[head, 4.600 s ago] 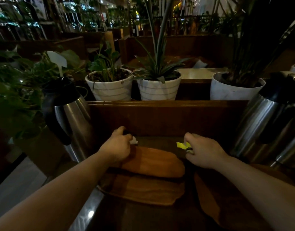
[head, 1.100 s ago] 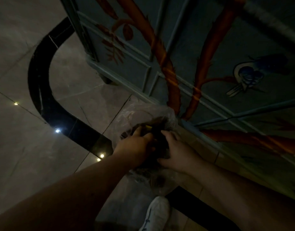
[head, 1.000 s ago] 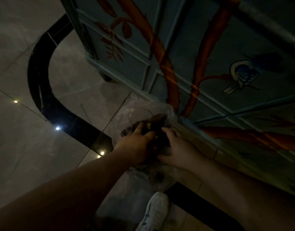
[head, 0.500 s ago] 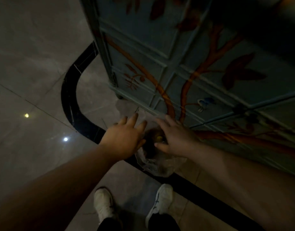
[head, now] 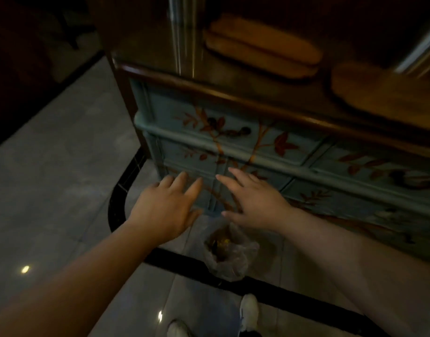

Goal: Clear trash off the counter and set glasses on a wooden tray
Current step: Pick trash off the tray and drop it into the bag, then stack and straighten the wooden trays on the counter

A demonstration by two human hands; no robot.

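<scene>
Below the counter edge, in front of a pale blue cabinet (head: 294, 152) painted with orange-red branches and leaves, both bare hands are held out palm down with nothing in them. On the left hand (head: 164, 210) the fingers are seen spread and extended, the thumb angled inward toward the other hand. On the right hand (head: 254, 201) the fingers are likewise spread and stretched forward, with the thumb pointed to the left. A narrow gap is left between the two hands, and neither is touching the cabinet front as far as can be told.

Beneath and between the hands, a crumpled clear plastic bag (head: 229, 251) is seen standing open on the grey tiled floor (head: 58, 181), just beside the base of the cabinet and partly over a curved black inlay strip (head: 116, 205). Dark scraps and a small yellow piece are visible inside it; no more can be made out.

On the dark wooden counter top (head: 233, 93) above, two oval wooden trays (head: 262, 48) are stacked, and a third wooden tray (head: 384, 93) lies to their right, apart from the stack. No glasses are seen on any tray. A polished steel vessel (head: 184, 32) stands to the left of the stack. Two white shoes (head: 249, 312) are visible at the bottom edge.
</scene>
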